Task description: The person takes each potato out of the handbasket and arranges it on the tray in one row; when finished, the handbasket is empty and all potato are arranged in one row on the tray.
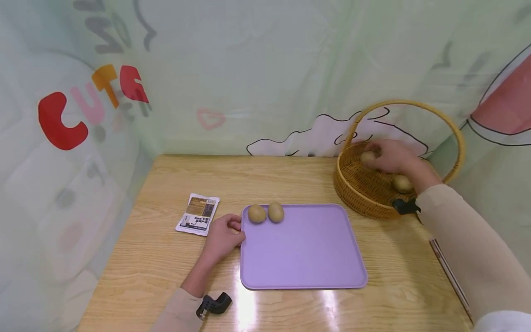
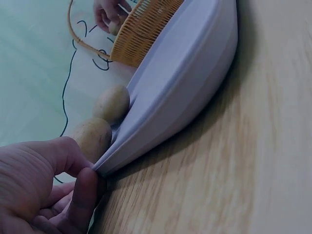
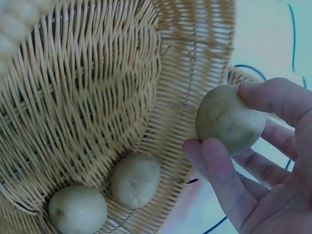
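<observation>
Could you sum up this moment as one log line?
right hand: holding one potato | left hand: holding tray by left edge | tray: two potatoes, far left corner | basket: two potatoes visible inside

The right hand [image 3: 287, 190] grips a potato [image 3: 228, 119] while two more potatoes [image 3: 135, 181] lie in a wicker basket [image 3: 92, 92].

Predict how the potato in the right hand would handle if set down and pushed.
The potato would probably roll, since its shape is rounded with no flat face showing. It is likely stiff: the right hand holds it without visible dents. Its fairly smooth surface suggests it might slip from a light pinch.
</observation>
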Available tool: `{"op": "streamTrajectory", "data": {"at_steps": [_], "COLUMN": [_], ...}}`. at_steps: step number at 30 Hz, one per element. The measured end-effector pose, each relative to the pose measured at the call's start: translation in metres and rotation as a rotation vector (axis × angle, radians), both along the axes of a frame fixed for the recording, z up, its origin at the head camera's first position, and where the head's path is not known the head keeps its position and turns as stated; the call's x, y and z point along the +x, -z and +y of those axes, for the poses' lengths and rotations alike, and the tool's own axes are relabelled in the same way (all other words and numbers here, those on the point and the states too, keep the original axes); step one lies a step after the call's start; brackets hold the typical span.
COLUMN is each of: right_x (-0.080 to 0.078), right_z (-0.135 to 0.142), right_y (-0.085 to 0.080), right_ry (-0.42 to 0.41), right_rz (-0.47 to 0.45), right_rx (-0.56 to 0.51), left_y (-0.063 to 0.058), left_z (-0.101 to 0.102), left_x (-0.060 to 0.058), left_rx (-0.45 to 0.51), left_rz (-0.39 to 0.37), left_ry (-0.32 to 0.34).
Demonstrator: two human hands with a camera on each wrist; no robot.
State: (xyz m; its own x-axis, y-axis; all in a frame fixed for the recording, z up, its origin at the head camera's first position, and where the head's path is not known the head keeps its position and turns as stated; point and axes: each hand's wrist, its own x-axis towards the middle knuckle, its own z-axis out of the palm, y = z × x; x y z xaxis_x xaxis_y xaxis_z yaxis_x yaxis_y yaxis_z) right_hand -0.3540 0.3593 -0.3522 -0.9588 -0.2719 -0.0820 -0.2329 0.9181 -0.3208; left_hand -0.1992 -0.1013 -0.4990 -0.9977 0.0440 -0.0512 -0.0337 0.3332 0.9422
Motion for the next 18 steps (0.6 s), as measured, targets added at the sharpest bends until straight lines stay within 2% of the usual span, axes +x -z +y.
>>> {"op": "streamTrajectory", "data": {"at_steps": [4,9,18], "right_x": [0.007,0.015,0.033], "right_z": [-0.009,-0.024,-0.067], "right_y": [-0.005,-0.007,-0.009], "right_ry": [-0.021,-0.046,-0.123], "right_rz": [0.049,0.091,0.102], "right_rx": [0.023,0.006,-0.051], "left_y": [-0.004,-0.003,-0.002], "left_z": [0.000,-0.001,-0.003], "left_x": [0.002,0.002,0.002], "left_rx": [-0.056,-0.066,-0.079], "left_rz": [0.016,0.020,0.029], "left_ry": [-0.021,-0.033,-0.058]}}
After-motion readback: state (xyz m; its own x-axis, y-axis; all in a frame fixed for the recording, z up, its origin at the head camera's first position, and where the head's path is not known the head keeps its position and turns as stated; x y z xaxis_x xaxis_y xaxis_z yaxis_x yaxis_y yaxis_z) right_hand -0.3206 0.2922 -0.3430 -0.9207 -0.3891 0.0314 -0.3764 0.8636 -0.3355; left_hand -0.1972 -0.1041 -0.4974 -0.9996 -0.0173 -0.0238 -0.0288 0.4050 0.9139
